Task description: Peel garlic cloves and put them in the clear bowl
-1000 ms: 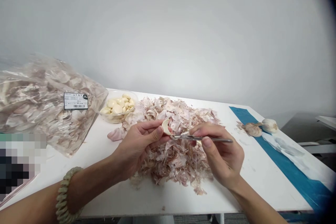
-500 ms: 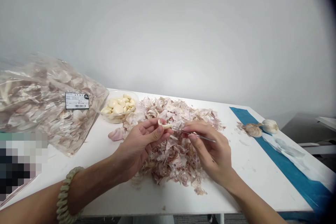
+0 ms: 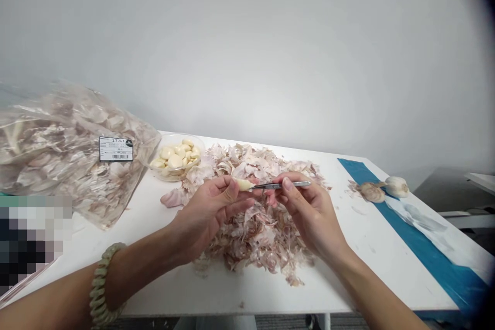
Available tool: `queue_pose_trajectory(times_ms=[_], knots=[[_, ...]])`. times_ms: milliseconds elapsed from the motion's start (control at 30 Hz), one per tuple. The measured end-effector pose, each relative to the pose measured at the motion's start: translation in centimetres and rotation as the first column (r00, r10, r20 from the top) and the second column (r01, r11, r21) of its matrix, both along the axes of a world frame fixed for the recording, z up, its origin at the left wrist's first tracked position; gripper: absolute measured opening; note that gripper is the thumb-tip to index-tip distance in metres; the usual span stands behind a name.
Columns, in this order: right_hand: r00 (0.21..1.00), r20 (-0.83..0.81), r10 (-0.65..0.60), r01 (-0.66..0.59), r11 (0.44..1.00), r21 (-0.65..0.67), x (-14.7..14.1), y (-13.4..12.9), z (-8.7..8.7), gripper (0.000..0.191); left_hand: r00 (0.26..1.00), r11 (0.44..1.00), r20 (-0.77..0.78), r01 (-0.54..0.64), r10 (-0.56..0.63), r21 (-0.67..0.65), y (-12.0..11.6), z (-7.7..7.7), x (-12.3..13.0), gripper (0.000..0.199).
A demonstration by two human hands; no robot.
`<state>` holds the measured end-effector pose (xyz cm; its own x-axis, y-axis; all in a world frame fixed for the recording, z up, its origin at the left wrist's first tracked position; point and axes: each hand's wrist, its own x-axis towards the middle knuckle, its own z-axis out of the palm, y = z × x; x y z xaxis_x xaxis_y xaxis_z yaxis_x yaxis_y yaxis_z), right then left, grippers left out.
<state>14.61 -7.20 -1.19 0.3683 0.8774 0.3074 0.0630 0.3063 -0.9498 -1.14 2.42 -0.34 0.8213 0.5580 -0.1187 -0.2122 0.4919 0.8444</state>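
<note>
Between its thumb and fingers, my left hand (image 3: 211, 209) pinches a pale garlic clove (image 3: 243, 184). My right hand (image 3: 311, 211) grips metal tweezers (image 3: 282, 185), whose tips touch the clove's right end. Both hands are above a large heap of garlic skins (image 3: 263, 240) on the white table (image 3: 170, 291). Behind my left hand stands a clear plastic bowl (image 3: 170, 172) with several peeled cloves (image 3: 176, 160) in it. An unpeeled pinkish clove (image 3: 172, 198) lies at the heap's left edge.
A big clear bag of garlic skins (image 3: 69, 144) with a price label takes up the left side. At the right, two garlic bulbs (image 3: 396, 186) lie by a blue strip (image 3: 417, 240) and a crumpled white plastic sheet (image 3: 421, 219). A grey wall (image 3: 263, 51) rises behind the table.
The tweezers have turned in my right hand and lie nearly level. My left fingers have rolled the clove so that its plump side shows. Both hands stay over the heap.
</note>
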Motion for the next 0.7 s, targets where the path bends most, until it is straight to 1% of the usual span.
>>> queue_pose_trajectory(times_ms=[133,200,300,367,433,500,600,700], knots=[[0.997,0.063,-0.043,0.039,0.997,0.064,-0.05,-0.19,0.07,0.013,0.997,0.993,-0.017,-0.078,0.076,-0.084,0.09,-0.15,0.10,0.010],[0.987,0.118,-0.111,0.096,0.988,0.123,-0.15,-0.26,0.04,0.013,0.995,0.989,-0.026,-0.104,0.101,-0.104,0.07,-0.09,0.13,0.008],[0.948,0.198,-0.250,0.210,0.957,0.202,-0.28,-0.30,-0.10,0.012,0.995,0.990,-0.029,-0.098,0.096,-0.104,-0.02,0.10,0.11,0.007],[0.924,0.214,-0.316,0.266,0.936,0.232,-0.28,-0.27,-0.21,0.012,0.995,0.990,-0.036,-0.099,0.096,-0.098,-0.09,0.21,0.07,0.007],[0.917,0.194,-0.347,0.295,0.921,0.255,-0.21,-0.24,-0.28,0.013,0.993,0.989,-0.043,-0.113,0.109,-0.092,-0.13,0.25,0.00,0.008],[0.924,0.175,-0.339,0.286,0.919,0.272,-0.17,-0.26,-0.32,0.012,0.994,0.990,-0.034,-0.109,0.106,-0.084,-0.12,0.24,-0.05,0.009],[0.945,0.204,-0.255,0.197,0.943,0.267,-0.27,-0.45,-0.36,0.012,0.996,0.994,-0.009,-0.089,0.089,-0.067,-0.04,0.17,-0.06,0.012],[0.953,0.230,-0.195,0.133,0.956,0.262,-0.44,-0.72,-0.40,0.014,0.995,0.994,0.000,-0.102,0.102,-0.045,0.01,0.16,-0.04,0.016]])
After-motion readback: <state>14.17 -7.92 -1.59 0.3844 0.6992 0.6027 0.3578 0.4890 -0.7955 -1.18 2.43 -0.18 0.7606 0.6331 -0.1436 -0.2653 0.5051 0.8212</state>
